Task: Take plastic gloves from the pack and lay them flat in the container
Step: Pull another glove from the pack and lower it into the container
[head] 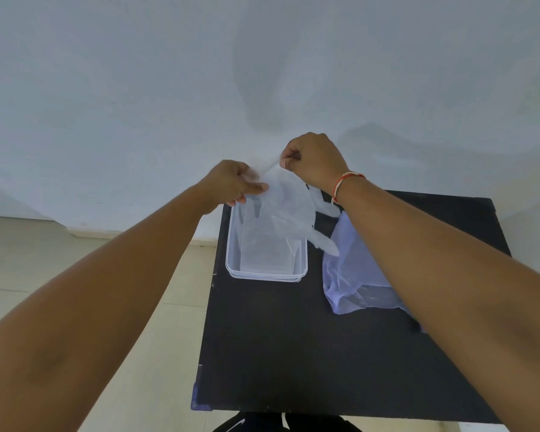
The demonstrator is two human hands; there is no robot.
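Hands pinch 1 clear plastic glove (289, 210) above the container (266, 244) on the black desk (293, 338); left hand (231, 185) and right hand (314, 160) each keep a closed grip on its cuff; pack (353, 272) lies just right.

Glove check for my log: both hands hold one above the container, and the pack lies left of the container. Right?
Not quite. The head view shows the pack right of the container. Both hands, left and right, do hold the glove above it.
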